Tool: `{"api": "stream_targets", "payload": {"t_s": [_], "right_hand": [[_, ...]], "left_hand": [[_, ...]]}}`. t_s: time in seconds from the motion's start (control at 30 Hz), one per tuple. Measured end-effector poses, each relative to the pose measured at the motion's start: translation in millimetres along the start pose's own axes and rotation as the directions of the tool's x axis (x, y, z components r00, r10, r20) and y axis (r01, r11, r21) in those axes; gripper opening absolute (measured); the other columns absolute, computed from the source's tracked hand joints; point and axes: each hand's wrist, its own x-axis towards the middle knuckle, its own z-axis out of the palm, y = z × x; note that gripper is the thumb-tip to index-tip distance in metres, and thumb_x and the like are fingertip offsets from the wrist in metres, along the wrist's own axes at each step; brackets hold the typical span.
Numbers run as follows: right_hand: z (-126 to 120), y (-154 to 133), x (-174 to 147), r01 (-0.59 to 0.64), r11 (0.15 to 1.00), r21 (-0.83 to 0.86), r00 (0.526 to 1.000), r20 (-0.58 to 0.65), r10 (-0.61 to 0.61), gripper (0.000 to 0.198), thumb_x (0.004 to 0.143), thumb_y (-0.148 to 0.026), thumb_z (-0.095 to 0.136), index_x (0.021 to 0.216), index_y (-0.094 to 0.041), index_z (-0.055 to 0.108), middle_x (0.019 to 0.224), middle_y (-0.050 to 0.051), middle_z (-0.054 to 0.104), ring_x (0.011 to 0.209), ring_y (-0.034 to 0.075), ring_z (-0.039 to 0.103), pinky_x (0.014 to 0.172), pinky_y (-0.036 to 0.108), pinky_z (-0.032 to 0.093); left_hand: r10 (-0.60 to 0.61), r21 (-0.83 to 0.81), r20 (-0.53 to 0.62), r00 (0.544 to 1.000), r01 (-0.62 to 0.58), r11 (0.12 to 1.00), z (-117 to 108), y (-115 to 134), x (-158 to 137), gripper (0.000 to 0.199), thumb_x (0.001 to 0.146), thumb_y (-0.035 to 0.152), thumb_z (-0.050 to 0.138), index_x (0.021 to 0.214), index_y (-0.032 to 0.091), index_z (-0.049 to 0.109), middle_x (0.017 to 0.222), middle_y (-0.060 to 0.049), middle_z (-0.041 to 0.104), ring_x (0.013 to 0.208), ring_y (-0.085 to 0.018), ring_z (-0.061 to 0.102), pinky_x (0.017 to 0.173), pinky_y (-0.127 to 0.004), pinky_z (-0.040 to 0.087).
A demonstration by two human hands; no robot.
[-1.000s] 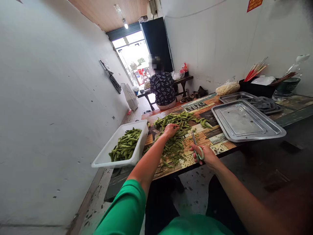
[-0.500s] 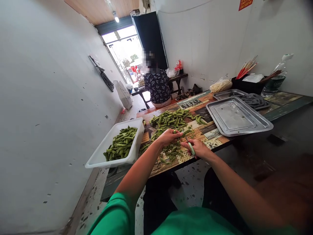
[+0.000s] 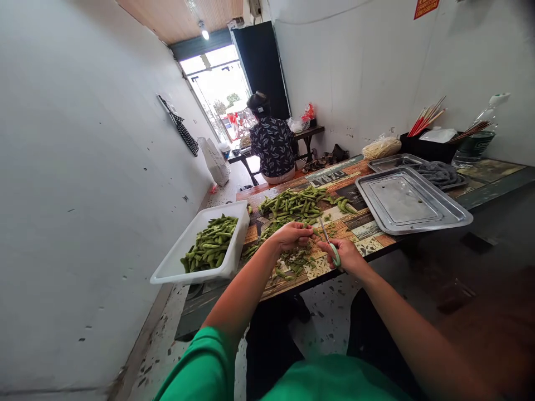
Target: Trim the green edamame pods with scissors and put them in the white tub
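Note:
Over the table's near part, my left hand pinches a green edamame pod between its fingertips. My right hand is closed around the pale green handles of a pair of scissors. The blades point up and away, just right of the pod. Beyond my hands lies a heap of edamame pods, with a few more to its right. Trimmed bits are scattered under and in front of my left hand. A white plastic tub on the left holds many pods.
An aluminium tray sits on the patterned table at right. Behind it are a second tray holding a dark grey item, a black box of sticks, a plastic bottle and bagged skewers. A person sits farther back.
The scissors have shifted slightly right and away from my left hand, their blades now more upright. The pod is still between my left fingertips. The whole view has moved slightly.

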Motion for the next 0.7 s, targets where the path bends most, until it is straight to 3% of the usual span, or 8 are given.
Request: {"api": "stream_targets", "payload": {"t_s": [0.17,0.43,0.6,0.67,0.7], "right_hand": [[3,-3,-4,-0.074,0.979,0.192,0.995,0.073,0.061,0.044,0.069,-0.057,0.067,0.08,-0.016,0.056,0.052,-0.002,0.055,0.043,0.012,0.056,0.029,0.02,0.039],[4,-4,-3,-0.025,0.985,0.169,0.998,0.066,0.014,0.042,0.066,-0.055,0.07,0.072,-0.016,0.054,0.051,-0.003,0.054,0.041,0.011,0.054,0.027,0.017,0.035],[6,-1,-1,-0.027,0.995,0.094,0.999,-0.031,0.03,0.041,0.07,-0.055,0.065,0.07,-0.015,0.057,0.042,-0.005,0.048,0.032,0.008,0.045,0.025,0.016,0.025],[5,0,0,-0.029,0.989,0.142,0.998,-0.05,0.036,0.04,0.07,-0.054,0.066,0.07,-0.015,0.057,0.043,-0.004,0.049,0.032,0.008,0.045,0.026,0.016,0.025],[4,1,1,-0.027,0.984,0.178,0.998,-0.054,0.037,0.04,0.071,-0.054,0.066,0.072,-0.015,0.057,0.044,-0.004,0.05,0.034,0.008,0.047,0.026,0.016,0.026]], "left_hand": [[0.137,-0.094,-0.108,0.985,-0.147,0.985,8,-4,2,0.03,0.064,0.016,0.075,0.085,0.01,0.054,0.076,-0.008,0.067,0.04,0.001,0.034,0.042,-0.017,0.022],[0.207,-0.005,-0.157,0.966,-0.211,0.978,25,-12,-1,0.036,0.06,0.021,0.077,0.081,0.012,0.05,0.072,-0.007,0.068,0.038,0.0,0.036,0.042,-0.016,0.025],[0.216,0.063,-0.164,0.963,-0.209,0.976,30,-7,-12,0.04,0.058,0.028,0.078,0.082,0.011,0.051,0.073,-0.007,0.067,0.039,0.001,0.034,0.043,-0.017,0.025],[0.298,0.17,-0.23,0.927,-0.263,0.95,18,4,-29,0.04,0.06,0.032,0.076,0.085,0.011,0.053,0.077,-0.007,0.067,0.041,0.0,0.035,0.044,-0.018,0.028],[0.376,0.269,-0.302,0.876,-0.3,0.915,6,12,-42,0.039,0.063,0.035,0.073,0.087,0.011,0.055,0.079,-0.007,0.067,0.043,-0.002,0.038,0.045,-0.018,0.03]]}}
